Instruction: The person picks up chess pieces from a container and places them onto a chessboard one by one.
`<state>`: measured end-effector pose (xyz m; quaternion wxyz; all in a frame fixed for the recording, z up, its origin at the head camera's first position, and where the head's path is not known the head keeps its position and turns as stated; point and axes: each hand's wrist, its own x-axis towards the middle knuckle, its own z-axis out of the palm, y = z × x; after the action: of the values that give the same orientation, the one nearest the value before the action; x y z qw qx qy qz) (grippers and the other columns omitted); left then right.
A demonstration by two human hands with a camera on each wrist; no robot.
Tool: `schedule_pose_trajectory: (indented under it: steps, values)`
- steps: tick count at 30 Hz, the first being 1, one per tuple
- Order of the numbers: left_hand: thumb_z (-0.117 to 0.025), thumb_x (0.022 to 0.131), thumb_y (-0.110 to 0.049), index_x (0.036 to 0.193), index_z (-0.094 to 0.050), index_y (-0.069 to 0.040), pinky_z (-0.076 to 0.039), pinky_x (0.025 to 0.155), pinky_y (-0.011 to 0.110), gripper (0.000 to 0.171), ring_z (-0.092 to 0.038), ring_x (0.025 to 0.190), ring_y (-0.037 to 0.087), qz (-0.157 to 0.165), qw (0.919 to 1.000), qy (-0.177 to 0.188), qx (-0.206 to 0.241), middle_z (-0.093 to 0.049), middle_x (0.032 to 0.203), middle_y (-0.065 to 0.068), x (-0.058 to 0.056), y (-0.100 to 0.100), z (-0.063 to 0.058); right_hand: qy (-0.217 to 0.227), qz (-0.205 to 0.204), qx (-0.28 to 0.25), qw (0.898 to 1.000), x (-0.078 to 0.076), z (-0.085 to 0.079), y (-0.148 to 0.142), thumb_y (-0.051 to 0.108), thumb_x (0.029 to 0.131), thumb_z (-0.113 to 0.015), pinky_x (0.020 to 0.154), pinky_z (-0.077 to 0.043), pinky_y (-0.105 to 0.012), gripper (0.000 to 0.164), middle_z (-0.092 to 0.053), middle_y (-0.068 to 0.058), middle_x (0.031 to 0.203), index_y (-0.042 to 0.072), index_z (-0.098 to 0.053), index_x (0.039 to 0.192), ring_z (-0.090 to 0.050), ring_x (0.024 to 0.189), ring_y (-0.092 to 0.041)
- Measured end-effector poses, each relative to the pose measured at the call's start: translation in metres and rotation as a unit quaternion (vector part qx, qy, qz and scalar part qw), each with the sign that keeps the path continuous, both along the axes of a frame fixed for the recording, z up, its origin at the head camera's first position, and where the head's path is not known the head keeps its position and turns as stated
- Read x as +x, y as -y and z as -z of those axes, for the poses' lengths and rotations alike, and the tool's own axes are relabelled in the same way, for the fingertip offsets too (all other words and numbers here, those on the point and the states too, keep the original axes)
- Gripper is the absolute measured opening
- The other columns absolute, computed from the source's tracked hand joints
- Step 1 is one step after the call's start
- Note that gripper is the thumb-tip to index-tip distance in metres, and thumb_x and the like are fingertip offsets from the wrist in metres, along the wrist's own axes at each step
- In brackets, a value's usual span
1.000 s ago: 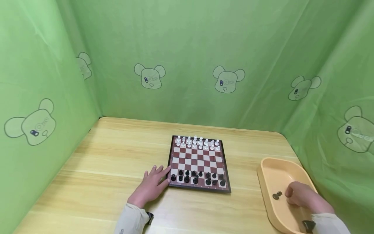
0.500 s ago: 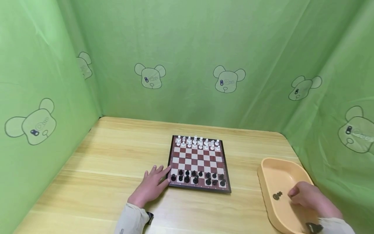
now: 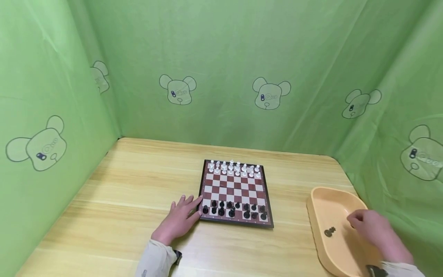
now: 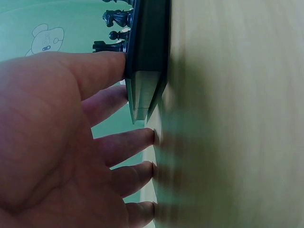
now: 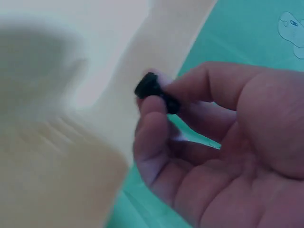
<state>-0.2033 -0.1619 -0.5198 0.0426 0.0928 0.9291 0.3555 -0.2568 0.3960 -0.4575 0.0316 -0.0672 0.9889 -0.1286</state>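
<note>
The chessboard [image 3: 230, 188] lies on the table with white pieces [image 3: 231, 169] in rows along its far side and black pieces [image 3: 232, 212] along its near side. My left hand [image 3: 178, 221] rests at the board's left edge; thumb and forefinger touch its side, and the other fingertips reach down to the table. Over the peach tray [image 3: 316, 234], my right hand [image 3: 373, 229] pinches a small black pawn [image 5: 151, 88] between thumb and fingers, seen in the right wrist view. A black chess king [image 3: 330, 231] lies on its side in the tray.
The wooden table [image 3: 145, 173] carries the board at its middle and the tray at its right. Green curtains [image 3: 221, 123] with mouse-head prints hang behind and on both sides, the right one close to the tray.
My right hand has moved right and slightly up from the tray's floor, clear of the king. The tray has shifted very slightly right. My left hand and the board have stayed put.
</note>
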Motion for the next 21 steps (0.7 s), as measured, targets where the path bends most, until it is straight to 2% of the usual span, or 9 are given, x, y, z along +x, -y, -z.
schedule_pose_trajectory:
  steps: [1, 3, 7, 11, 14, 17, 19, 21]
  values:
    - [-0.054, 0.107, -0.033, 0.157, -0.046, -0.016, -0.007, 0.121, 0.072, 0.053, -0.021, 0.151, 0.053, 0.0, 1.0, 0.0, 0.001, -0.036, 0.161, 0.027, 0.0, 0.0, 0.0, -0.007, 0.01, -0.009, 1.0, 0.001, -0.004, 0.0, 0.011, 0.098, -0.059, 0.068, -0.053, -0.048, 0.022, -0.072, -0.014, 0.088, -0.007, -0.071, 0.101, -0.066, 0.077, -0.031]
    - [-0.054, 0.107, -0.033, 0.157, -0.046, -0.015, -0.007, 0.12, 0.073, 0.053, -0.021, 0.151, 0.053, 0.0, 1.0, -0.001, 0.001, -0.036, 0.161, 0.027, 0.0, 0.0, 0.001, -0.035, 0.027, -0.029, 0.999, 0.003, -0.012, 0.001, 0.01, 0.096, -0.061, 0.064, -0.05, -0.038, 0.022, -0.071, -0.013, 0.087, -0.009, -0.068, 0.104, -0.062, 0.073, -0.02]
    - [-0.054, 0.108, -0.033, 0.157, -0.046, -0.015, -0.007, 0.121, 0.072, 0.053, -0.021, 0.151, 0.053, -0.002, 1.0, -0.003, -0.005, -0.036, 0.161, 0.027, -0.001, 0.001, 0.002, -0.082, 0.059, -0.07, 0.992, 0.012, -0.03, 0.008, 0.012, 0.098, -0.064, 0.057, -0.047, -0.026, 0.029, -0.071, -0.018, 0.091, -0.012, -0.061, 0.113, -0.058, 0.072, -0.01]
    - [-0.053, 0.108, -0.033, 0.157, -0.046, -0.015, -0.007, 0.12, 0.072, 0.053, -0.021, 0.151, 0.053, -0.002, 1.0, -0.004, -0.007, -0.036, 0.161, 0.027, -0.002, 0.002, 0.001, -0.123, 0.068, -0.087, 0.986, 0.021, -0.047, 0.019, 0.015, 0.1, -0.068, 0.054, -0.047, -0.018, 0.031, -0.071, -0.024, 0.098, -0.009, -0.061, 0.117, -0.056, 0.074, 0.001]
    - [-0.054, 0.108, -0.033, 0.157, -0.046, -0.015, -0.007, 0.12, 0.073, 0.053, -0.021, 0.151, 0.053, -0.003, 1.0, -0.005, -0.007, -0.036, 0.161, 0.027, -0.002, 0.002, 0.001, -0.162, 0.067, -0.091, 0.98, 0.027, -0.055, 0.031, 0.017, 0.098, -0.071, 0.056, -0.044, -0.013, 0.026, -0.073, -0.024, 0.1, -0.004, -0.066, 0.114, -0.048, 0.073, 0.016]
    - [-0.053, 0.108, -0.033, 0.157, -0.046, -0.016, -0.006, 0.121, 0.072, 0.053, -0.02, 0.152, 0.052, -0.003, 1.0, -0.001, -0.008, -0.035, 0.161, 0.027, -0.002, 0.002, 0.001, -0.195, 0.058, -0.103, 0.974, 0.034, -0.062, 0.042, 0.017, 0.097, -0.073, 0.057, -0.043, -0.009, 0.022, -0.074, -0.023, 0.099, 0.0, -0.069, 0.111, -0.042, 0.073, 0.025]
    - [-0.053, 0.108, -0.033, 0.157, -0.045, -0.016, -0.006, 0.121, 0.071, 0.053, -0.019, 0.152, 0.052, -0.002, 1.0, 0.002, -0.008, -0.034, 0.162, 0.026, -0.003, 0.002, 0.002, -0.225, 0.048, -0.112, 0.967, 0.039, -0.067, 0.05, 0.014, 0.095, -0.075, 0.058, -0.043, -0.006, 0.019, -0.075, -0.017, 0.095, 0.002, -0.07, 0.109, -0.043, 0.074, 0.027]
    - [-0.053, 0.108, -0.034, 0.158, -0.044, -0.016, -0.005, 0.122, 0.07, 0.053, -0.019, 0.153, 0.051, -0.003, 1.0, 0.004, -0.008, -0.034, 0.162, 0.026, -0.003, 0.001, 0.002, -0.252, 0.036, -0.125, 0.959, 0.043, -0.073, 0.058, 0.011, 0.094, -0.076, 0.058, -0.044, -0.002, 0.017, -0.074, 0.001, 0.09, 0.003, -0.071, 0.108, -0.044, 0.075, 0.027]
